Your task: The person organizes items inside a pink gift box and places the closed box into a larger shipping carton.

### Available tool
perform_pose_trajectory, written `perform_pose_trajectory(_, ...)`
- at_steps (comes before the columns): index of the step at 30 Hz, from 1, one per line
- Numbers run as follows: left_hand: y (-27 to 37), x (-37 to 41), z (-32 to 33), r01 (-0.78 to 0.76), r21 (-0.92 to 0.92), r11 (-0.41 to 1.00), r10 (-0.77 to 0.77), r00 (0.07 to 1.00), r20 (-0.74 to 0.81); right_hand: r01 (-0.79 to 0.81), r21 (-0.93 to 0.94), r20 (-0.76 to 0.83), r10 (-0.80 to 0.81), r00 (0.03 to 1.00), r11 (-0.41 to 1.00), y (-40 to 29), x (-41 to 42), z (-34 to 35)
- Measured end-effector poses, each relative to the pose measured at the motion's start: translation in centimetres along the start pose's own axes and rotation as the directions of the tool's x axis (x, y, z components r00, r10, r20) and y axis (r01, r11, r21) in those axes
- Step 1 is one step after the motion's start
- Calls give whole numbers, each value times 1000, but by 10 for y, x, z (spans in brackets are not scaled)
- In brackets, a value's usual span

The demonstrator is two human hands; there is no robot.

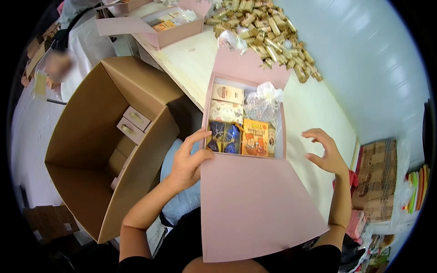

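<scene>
A pink gift box (284, 136) lies on the white table with both flaps spread out. It holds an orange packet (255, 138), a clear-topped pack of blue-wrapped pieces (224, 137), a floral carton (226, 111), a cream carton (228, 93) and a white organza pouch (263, 106) tied with a bow. My left hand (191, 158) grips the box's left wall near its front corner, fingertips over the rim. To the right of the box my right hand (322, 153) hovers over the table, fingers apart and curved, holding nothing.
A large cardboard carton (136, 170) with small pink boxes (131, 128) inside stands at left. Beyond are another open gift box (181, 32) and a heap of gold-wrapped pieces (273, 34) by the wall. A taped carton (375, 181) is at right; a person is at upper left.
</scene>
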State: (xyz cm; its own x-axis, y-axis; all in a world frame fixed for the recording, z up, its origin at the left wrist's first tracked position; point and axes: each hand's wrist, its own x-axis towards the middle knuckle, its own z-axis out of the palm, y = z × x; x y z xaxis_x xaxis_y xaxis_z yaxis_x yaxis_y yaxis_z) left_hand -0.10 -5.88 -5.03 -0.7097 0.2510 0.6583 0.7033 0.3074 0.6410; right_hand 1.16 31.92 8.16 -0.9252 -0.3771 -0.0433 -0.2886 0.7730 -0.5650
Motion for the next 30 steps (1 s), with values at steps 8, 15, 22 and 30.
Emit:
perform_pose_trajectory(8,2,22,22,359,-268,894,-381,924,-33,107,443,-381,79,921,890,65,135,21)
perform_pose_trajectory(15,-19,33,35,488,-422,764,-518,854,50,136,559,-449,161,879,818,74,153,30)
perform_pose_trajectory(22,-32,39,26,551,-297,780,-525,834,170,-34,376,-324,166,931,926,79,159,74)
perform_pose_trajectory(30,-53,45,35,539,-569,621,-578,805,132,390,312,-704,-65,707,866,91,157,86)
